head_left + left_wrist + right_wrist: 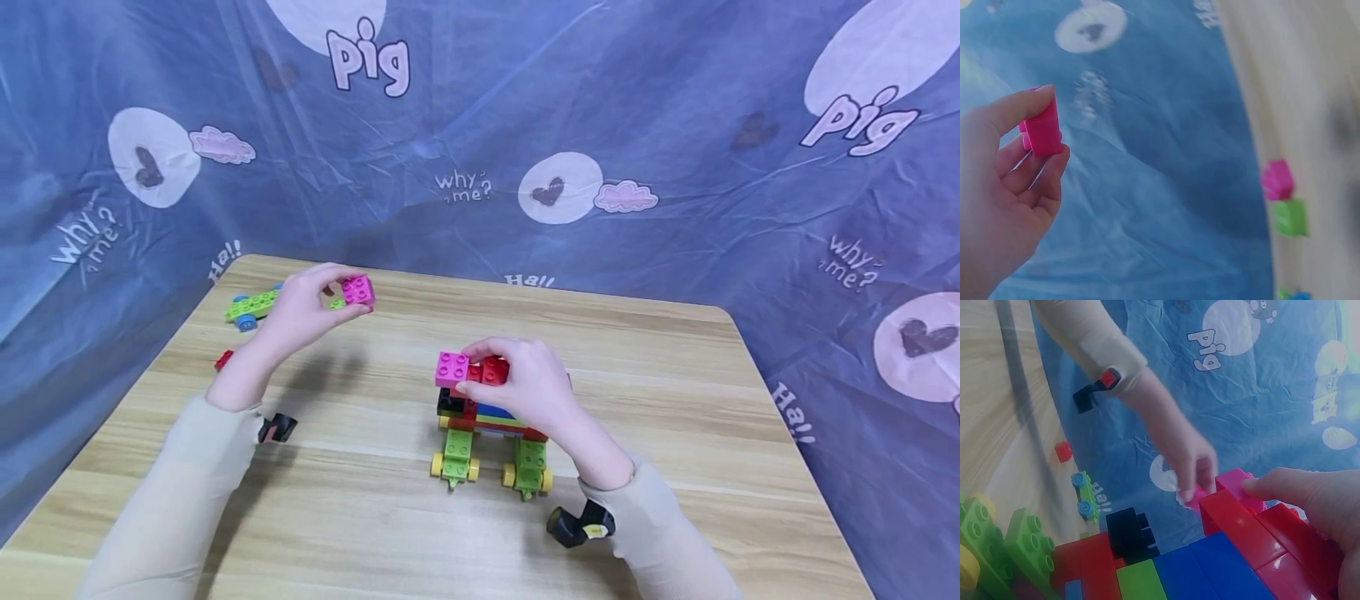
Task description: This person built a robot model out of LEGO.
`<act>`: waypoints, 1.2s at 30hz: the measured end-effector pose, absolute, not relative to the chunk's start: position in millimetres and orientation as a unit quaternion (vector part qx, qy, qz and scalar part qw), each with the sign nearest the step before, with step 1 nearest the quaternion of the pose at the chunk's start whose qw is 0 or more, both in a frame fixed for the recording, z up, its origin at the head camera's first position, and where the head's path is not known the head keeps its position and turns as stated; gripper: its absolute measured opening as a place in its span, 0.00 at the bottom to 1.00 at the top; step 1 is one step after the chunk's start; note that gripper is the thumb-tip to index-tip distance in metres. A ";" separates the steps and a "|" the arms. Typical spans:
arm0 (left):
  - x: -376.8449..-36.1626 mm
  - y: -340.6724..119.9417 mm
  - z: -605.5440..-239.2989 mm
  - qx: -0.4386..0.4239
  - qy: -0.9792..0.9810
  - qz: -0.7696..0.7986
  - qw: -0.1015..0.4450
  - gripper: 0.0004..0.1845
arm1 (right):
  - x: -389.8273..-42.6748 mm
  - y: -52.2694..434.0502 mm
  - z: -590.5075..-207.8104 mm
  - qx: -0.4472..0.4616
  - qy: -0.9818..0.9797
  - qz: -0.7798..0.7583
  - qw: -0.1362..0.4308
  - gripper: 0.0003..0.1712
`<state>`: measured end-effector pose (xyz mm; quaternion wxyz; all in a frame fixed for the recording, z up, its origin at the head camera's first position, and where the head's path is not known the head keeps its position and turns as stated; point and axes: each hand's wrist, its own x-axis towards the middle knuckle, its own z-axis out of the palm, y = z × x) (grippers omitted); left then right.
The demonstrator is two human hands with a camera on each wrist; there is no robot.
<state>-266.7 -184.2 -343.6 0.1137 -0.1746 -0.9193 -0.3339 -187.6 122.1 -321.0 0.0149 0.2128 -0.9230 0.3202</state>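
Note:
In the head view my left hand [303,304] is raised over the far left of the table, pinching a pink brick [357,290] between thumb and fingers. The left wrist view shows this pink brick [1044,128] held edge-on. My right hand [532,383] is at the top of a built toy vehicle [491,412] of red, blue, green and black bricks. Its thumb and index finger pinch another pink brick [452,368] at the left end of the red top row. Part of that row is hidden behind the hand. Green wheeled bases [457,457] with yellow wheels carry the build.
A lime-green wheeled base [253,307] with blue wheels stands at the far left. Nearer lies a red brick [223,360], partly behind the left forearm. A pink brick [1277,180] and a green brick [1290,217] rest near the table edge. Blue printed cloth [480,167] hangs behind.

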 end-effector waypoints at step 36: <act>-200.6 -113.2 -309.5 -0.353 -0.852 -0.365 0.125 0.24 | -189.0 122.8 -321.6 0.226 -0.921 0.316 0.028 0.21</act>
